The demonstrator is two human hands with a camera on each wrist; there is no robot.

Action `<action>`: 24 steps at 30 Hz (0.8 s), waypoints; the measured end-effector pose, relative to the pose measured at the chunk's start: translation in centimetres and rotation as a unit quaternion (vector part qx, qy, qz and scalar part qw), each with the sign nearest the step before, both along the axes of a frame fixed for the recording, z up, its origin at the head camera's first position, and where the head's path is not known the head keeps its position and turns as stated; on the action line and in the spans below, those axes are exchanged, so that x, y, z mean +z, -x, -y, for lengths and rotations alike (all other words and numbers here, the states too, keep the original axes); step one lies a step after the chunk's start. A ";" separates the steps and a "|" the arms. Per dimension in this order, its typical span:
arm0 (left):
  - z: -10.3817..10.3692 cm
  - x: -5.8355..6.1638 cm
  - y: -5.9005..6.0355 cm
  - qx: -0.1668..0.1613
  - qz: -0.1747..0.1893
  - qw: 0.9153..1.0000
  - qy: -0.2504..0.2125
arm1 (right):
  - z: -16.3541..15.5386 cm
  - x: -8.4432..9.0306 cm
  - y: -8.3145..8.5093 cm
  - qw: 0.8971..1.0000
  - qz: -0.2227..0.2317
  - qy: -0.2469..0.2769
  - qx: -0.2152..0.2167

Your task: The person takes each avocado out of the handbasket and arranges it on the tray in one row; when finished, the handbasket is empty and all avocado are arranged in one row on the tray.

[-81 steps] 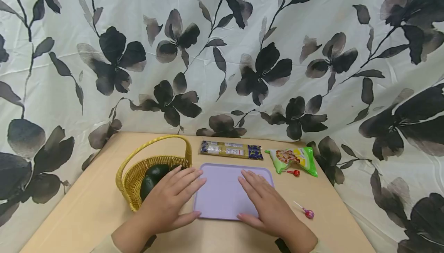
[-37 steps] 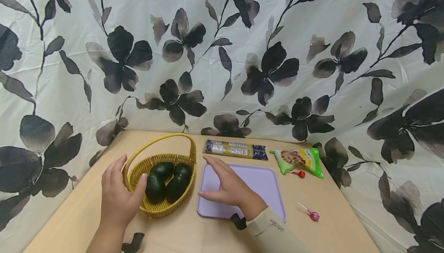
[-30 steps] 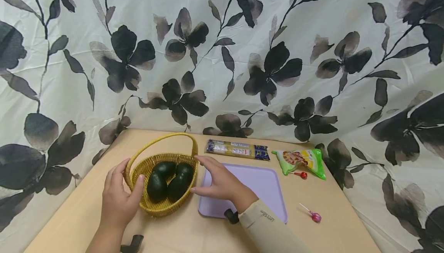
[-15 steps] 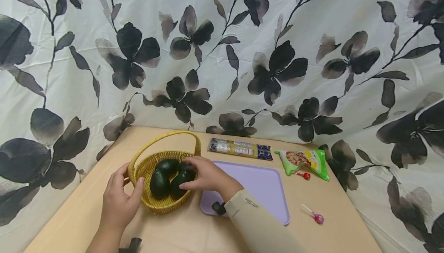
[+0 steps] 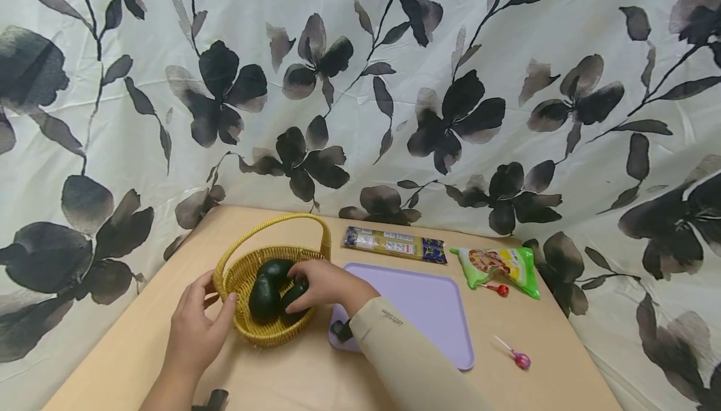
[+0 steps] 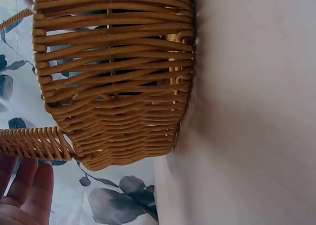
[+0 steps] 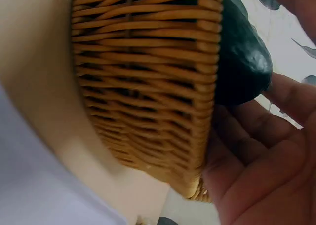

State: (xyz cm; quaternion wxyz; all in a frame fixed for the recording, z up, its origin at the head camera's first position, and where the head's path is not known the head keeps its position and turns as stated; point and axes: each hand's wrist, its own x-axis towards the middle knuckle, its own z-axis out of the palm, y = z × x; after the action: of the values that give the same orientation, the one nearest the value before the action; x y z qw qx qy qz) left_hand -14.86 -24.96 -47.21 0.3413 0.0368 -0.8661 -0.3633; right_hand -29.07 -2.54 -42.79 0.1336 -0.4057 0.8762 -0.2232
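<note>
A yellow wicker basket (image 5: pixel 270 339) with a tall handle stands on the table, holding dark green avocados (image 5: pixel 263 298). My right hand (image 5: pixel 329 283) reaches over its right rim, thumb and fingers around the right-hand avocado (image 7: pixel 242 57). That avocado rises past the basket wall in the right wrist view, and the hand partly covers it in the head view. At the left side, my left hand (image 5: pixel 197 329) has its thumb apart from its fingers, beside the handle's base. In the left wrist view, extended fingers (image 6: pixel 37 195) lie by the handle, apparently touching it.
A lilac tray (image 5: pixel 417 311) lies right of the basket, partly under my right forearm. Behind it is a long packet with blue ends (image 5: pixel 394 245). Farther right are a green snack bag (image 5: pixel 496 264), a red lollipop (image 5: pixel 501 289) and a purple-pink lollipop (image 5: pixel 521 360).
Both hands have left the tray area for the basket. My right hand has moved left over the rim and taken hold of an avocado; my left hand has come against the basket's left side.
</note>
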 end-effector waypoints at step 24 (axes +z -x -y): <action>0.1 -0.6 -0.1 -0.004 -0.002 1.000 0.000 | 1.9 0.3 -0.9 0.996 -0.019 -0.087 0.015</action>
State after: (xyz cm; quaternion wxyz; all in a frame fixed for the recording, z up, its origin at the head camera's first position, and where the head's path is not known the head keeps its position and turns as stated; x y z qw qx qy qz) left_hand -14.79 -25.06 -47.81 0.3419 0.0330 -0.8654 -0.3649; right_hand -28.17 -4.46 -42.45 0.1548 -0.4095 0.8886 -0.1367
